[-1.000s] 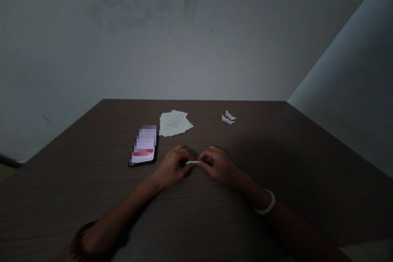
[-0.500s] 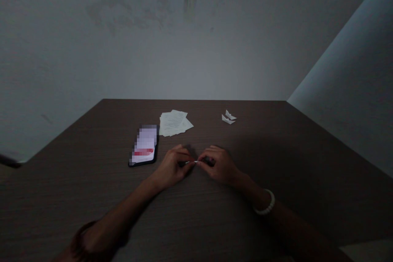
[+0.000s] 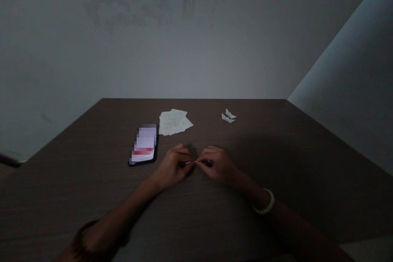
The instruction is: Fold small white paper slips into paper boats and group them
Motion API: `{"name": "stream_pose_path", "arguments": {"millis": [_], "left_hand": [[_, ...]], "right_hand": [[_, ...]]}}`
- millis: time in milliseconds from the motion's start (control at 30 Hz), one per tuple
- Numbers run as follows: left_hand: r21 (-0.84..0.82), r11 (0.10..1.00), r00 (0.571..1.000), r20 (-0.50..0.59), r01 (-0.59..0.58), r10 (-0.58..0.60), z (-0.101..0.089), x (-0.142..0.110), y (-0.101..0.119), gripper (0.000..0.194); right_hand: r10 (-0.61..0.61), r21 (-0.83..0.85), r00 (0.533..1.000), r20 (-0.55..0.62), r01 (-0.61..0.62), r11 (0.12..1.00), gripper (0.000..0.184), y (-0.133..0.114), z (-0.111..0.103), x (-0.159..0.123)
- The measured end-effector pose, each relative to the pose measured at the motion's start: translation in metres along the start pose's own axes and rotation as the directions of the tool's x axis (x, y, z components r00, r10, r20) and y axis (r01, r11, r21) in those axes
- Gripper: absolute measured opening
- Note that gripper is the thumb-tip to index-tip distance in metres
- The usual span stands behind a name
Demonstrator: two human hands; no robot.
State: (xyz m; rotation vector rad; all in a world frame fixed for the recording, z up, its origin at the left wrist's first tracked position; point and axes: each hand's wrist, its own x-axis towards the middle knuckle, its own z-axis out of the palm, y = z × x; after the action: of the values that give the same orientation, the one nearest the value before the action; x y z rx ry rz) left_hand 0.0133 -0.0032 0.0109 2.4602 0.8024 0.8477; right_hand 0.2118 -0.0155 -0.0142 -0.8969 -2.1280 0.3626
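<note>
Low over the middle of the table, my left hand (image 3: 174, 166) and my right hand (image 3: 220, 165) meet fingertip to fingertip. Both are closed in a pinch on one small folded piece of white paper (image 3: 195, 161). Only a thin sliver of it shows between the fingertips; the fingers hide the rest. Beyond my hands, to the right, two small folded paper boats (image 3: 228, 118) sit close together. A loose pile of paper sheets (image 3: 173, 123) lies beyond my left hand, the top one faintly printed.
A phone (image 3: 144, 145) with its screen lit lies left of my left hand, near the paper pile. The brown wooden table (image 3: 76, 143) reaches back to a grey, stained wall (image 3: 196, 57). Another wall slants in on the right.
My two hands have drawn very slightly closer together, and less of the white paper shows between the fingertips. The other things lie as before.
</note>
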Motion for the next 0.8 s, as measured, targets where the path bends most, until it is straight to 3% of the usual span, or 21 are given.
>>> {"name": "stream_pose_path", "arguments": {"millis": [367, 533, 800], "left_hand": [[-0.083, 0.993, 0.994, -0.067, 0.082, -0.088, -0.0043, -0.0004, -0.0027, 0.022], [-0.143, 0.978, 0.987, -0.033, 0.151, -0.157, -0.0032, 0.0012, 0.0008, 0.02], [-0.131, 0.976, 0.984, -0.014, 0.173, -0.176, 0.0011, -0.0008, -0.0005, 0.017]], "right_hand": [[0.12, 0.046, 0.99, -0.073, -0.117, 0.992, 0.005, -0.0013, -0.0003, 0.0031], [0.117, 0.049, 0.992, -0.049, -0.115, 0.992, 0.007, -0.0004, -0.0026, 0.0021], [0.133, 0.058, 0.991, 0.008, -0.133, 0.989, 0.008, 0.0014, -0.0062, 0.0033]]}}
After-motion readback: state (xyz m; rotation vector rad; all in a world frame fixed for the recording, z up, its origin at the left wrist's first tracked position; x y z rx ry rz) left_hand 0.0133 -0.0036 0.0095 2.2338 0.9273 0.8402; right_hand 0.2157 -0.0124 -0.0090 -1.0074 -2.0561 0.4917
